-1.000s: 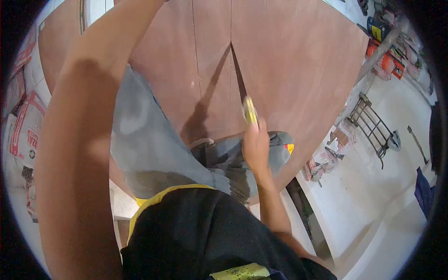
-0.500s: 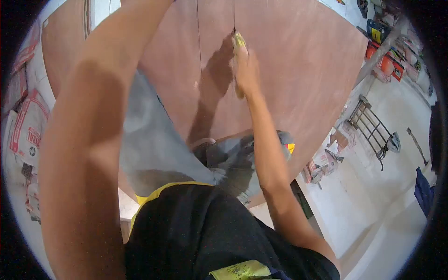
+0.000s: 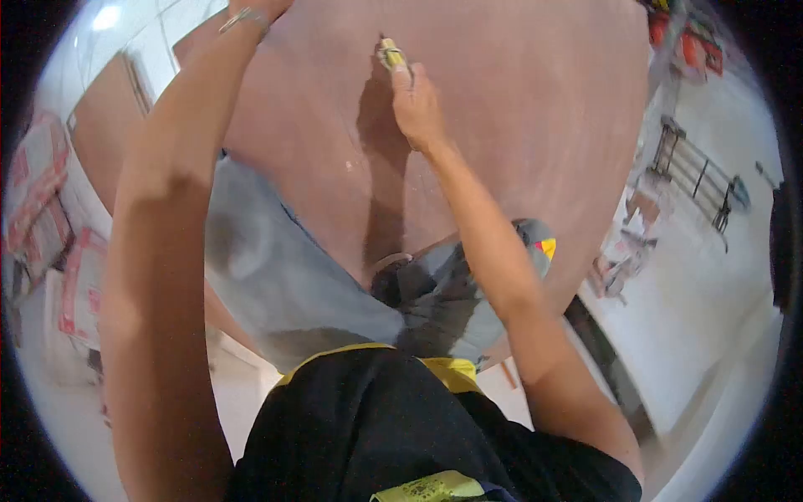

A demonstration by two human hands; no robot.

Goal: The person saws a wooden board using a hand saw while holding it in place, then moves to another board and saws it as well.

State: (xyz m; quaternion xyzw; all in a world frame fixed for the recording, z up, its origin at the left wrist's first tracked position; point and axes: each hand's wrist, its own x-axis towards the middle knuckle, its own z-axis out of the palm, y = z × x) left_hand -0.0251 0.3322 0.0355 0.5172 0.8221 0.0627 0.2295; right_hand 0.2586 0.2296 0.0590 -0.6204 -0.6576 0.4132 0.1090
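Brown plywood sheet [image 3: 519,109] carries the right hand [image 3: 416,105] grasping a yellow cutter [image 3: 391,55].

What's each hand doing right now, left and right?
Left hand: mostly out of frame at the top edge of the plywood sheet; grip cannot be told.
Right hand: closed around a yellow cutter, held against the sheet.
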